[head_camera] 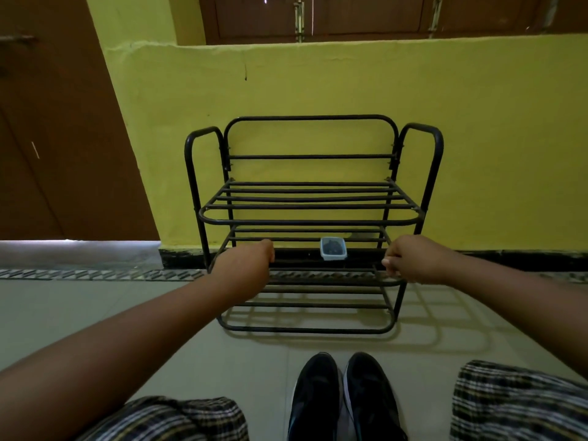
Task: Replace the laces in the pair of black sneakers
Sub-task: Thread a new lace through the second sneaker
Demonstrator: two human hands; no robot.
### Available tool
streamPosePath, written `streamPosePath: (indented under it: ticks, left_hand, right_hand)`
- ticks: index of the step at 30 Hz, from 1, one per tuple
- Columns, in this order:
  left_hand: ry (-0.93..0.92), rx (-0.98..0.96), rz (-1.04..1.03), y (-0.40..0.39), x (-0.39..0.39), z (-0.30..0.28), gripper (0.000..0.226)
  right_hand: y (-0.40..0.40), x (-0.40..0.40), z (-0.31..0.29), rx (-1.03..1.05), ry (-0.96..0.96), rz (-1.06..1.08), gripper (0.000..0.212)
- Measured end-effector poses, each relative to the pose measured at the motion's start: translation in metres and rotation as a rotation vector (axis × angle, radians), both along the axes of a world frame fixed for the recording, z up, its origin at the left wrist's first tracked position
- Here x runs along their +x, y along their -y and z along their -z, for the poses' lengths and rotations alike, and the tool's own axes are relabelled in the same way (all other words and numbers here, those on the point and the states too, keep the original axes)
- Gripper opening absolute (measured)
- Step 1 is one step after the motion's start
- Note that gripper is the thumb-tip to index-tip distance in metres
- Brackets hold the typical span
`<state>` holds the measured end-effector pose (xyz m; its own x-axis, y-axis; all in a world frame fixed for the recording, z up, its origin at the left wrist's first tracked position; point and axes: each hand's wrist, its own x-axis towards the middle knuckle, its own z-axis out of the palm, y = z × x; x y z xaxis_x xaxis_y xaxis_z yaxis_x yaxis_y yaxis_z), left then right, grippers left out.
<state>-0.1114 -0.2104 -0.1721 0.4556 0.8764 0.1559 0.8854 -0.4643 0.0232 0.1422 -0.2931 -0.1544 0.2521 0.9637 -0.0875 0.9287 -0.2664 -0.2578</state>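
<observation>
Two black sneakers [343, 399] stand side by side on the floor at the bottom centre, toes pointing away from me. Ahead stands a black metal shoe rack [311, 214] against the yellow wall. My left hand [246, 262] grips the front bar of the middle shelf at its left end. My right hand [410, 259] grips the same bar at its right end. A small clear plastic container [333, 248] with dark contents sits on that shelf between my hands. No laces are visible on the sneakers from this angle.
The yellow wall [318, 90] backs the rack, with a brown door [57, 138] to the left. A floor drain grate [95, 275] runs along the wall's base. My knees in checked cloth [515, 405] flank the sneakers on the tiled floor.
</observation>
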Motion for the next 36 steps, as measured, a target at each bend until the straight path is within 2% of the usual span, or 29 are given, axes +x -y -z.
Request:
streamPosePath:
  ticks: [3, 6, 9, 11, 13, 15, 20, 24, 29, 33, 36]
  left_hand:
    - [0.197, -0.039, 0.017, 0.002, 0.007, -0.002, 0.009]
    - [0.41, -0.047, 0.089, 0.008, 0.02, -0.005, 0.014]
    - [0.739, -0.32, 0.11, 0.019, 0.038, -0.012, 0.013]
    - [0.817, -0.514, 0.115, 0.023, 0.049, -0.016, 0.019]
    - [0.776, -0.619, 0.13, 0.023, 0.055, -0.016, 0.026]
    - [0.705, -0.598, 0.122, 0.021, 0.055, -0.014, 0.028]
    - [0.54, -0.408, 0.116, 0.007, 0.037, -0.007, 0.021]
    - [0.345, -0.248, 0.124, -0.002, 0.022, -0.002, 0.022]
    - [0.171, -0.229, 0.137, -0.017, 0.005, 0.003, 0.024]
    - [0.089, -0.22, 0.112, -0.025, -0.002, 0.03, 0.02]
    - [0.008, -0.332, 0.058, -0.028, -0.002, 0.074, 0.025]
  right_hand:
    - [-0.004, -0.013, -0.007, 0.034, -0.009, -0.102, 0.03]
    - [-0.008, -0.034, -0.01, 0.034, -0.023, -0.229, 0.026]
    - [-0.011, -0.056, -0.014, 0.103, 0.015, -0.288, 0.025]
    - [-0.013, -0.068, -0.02, 0.151, 0.054, -0.301, 0.024]
    - [-0.014, -0.075, -0.023, 0.159, 0.124, -0.309, 0.022]
    - [-0.015, -0.074, -0.021, 0.134, 0.155, -0.305, 0.021]
    - [-0.015, -0.046, -0.004, 0.032, -0.072, -0.279, 0.023]
    - [-0.018, -0.034, 0.0, 0.063, -0.15, -0.22, 0.032]
    - [-0.032, -0.033, -0.006, 0.04, -0.24, -0.226, 0.034]
    - [-0.044, -0.04, 0.015, -0.06, -0.153, -0.279, 0.033]
    - [-0.046, -0.043, 0.058, -0.224, -0.086, -0.301, 0.03]
